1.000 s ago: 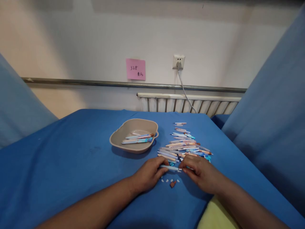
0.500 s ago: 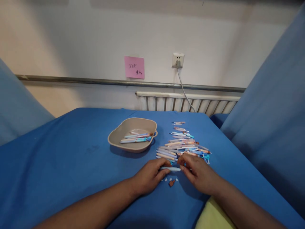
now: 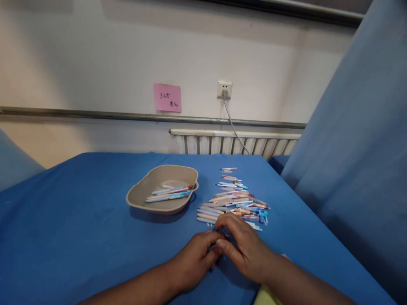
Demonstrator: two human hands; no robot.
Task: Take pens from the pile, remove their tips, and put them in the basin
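Note:
My left hand (image 3: 199, 256) is closed around a pale blue pen barrel (image 3: 213, 245), of which only a short piece shows between the fingers. Against its fingertips, my right hand (image 3: 243, 250) bends its thumb and fingers inward. Whatever the right fingers pinch is hidden. Just beyond both hands lies a spread of pens and pen parts (image 3: 219, 205) in pale blue, peach, grey and white. A few tiny white pieces (image 3: 210, 225) rest at its near edge. To the left stands a beige basin (image 3: 136, 195) with several pens (image 3: 168, 197) inside.
A blue cloth (image 3: 95, 237) covers the table. Yellow fabric (image 3: 266, 296) shows under my right forearm. Blue curtains (image 3: 337, 127) hang at the right and far left. Behind are a radiator (image 3: 216, 144), a rail (image 3: 127, 116), a plugged-in socket (image 3: 224, 90) and a pink note (image 3: 167, 97).
My hands have come together and closer to me, hiding most of the pen. The brown piece near them is no longer visible. The whole view has shifted, with the table appearing further left.

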